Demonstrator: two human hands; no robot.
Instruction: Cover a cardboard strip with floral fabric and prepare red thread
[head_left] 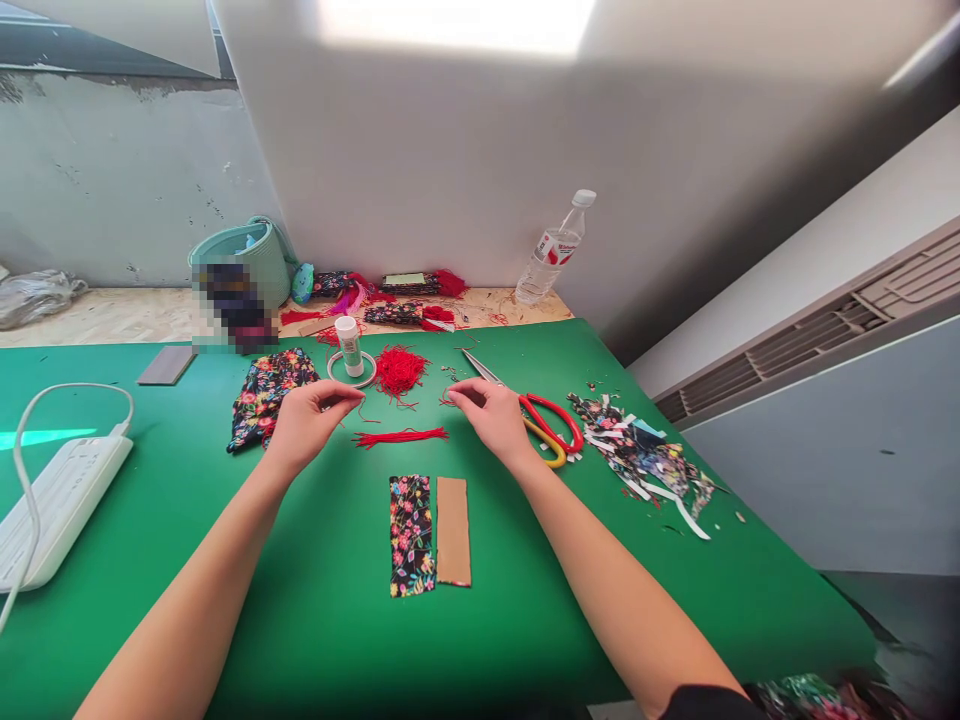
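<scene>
My left hand (315, 420) is closed in a pinch, and a short end of red thread hangs below its fingertips. Across from it, my right hand (491, 415) also pinches, with a bit of red thread showing at the fingers. Between and below them lies a bundle of red threads (401, 437), touched by neither hand. A loose heap of red thread (400, 370) sits just beyond. Nearer to me are a floral fabric strip (411, 535) and a brown cardboard strip (454, 530), side by side. Scissors (555, 425) with red and yellow handles lie partly behind my right hand.
A glue stick (349, 345) stands by a white ring (364, 382). Folded floral cloth (274, 395) lies left, fabric scraps (649, 450) right. At the back are a teal basket (262, 260), tasselled floral pieces (394, 314) and a water bottle (553, 255). A power strip (67, 500) is far left.
</scene>
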